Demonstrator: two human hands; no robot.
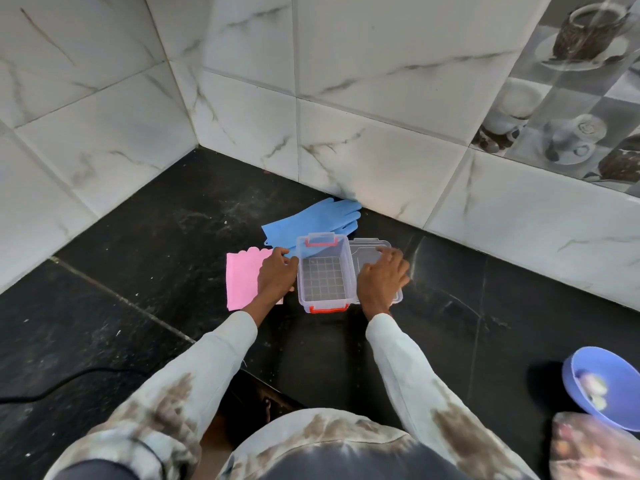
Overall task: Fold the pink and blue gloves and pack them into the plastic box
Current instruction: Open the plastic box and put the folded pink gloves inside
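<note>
A: Looking down from the head view, where does everything lie?

B: On the dark counter, near the tiled corner. The box stands open and holds nothing, with red clips at its near and far ends. Its clear lid lies flat just to its right, touching it or nearly so. The pink gloves lie flat to the left of the box; the blue gloves lie behind it, their fingers towards the wall.

A: And the hands?

B: The left hand sits at the box's left wall, over the pink gloves, its fingers curled at the rim; whether they grip the wall or a glove edge I cannot tell. The right hand rests on the lid with its fingers spread and fairly straight, pressing, not gripping.

A: So the step is clearing the box for packing?

B: I judge so; nothing is folded yet. Park the lid well aside so it does not crowd the folding. Then take the pink gloves first, being nearest, smooth them flat, and fold cuff to fingertips until the bundle fits within the box's floor.

A: Anything else about?

B: A blue bowl at the far right, well apart.
</note>
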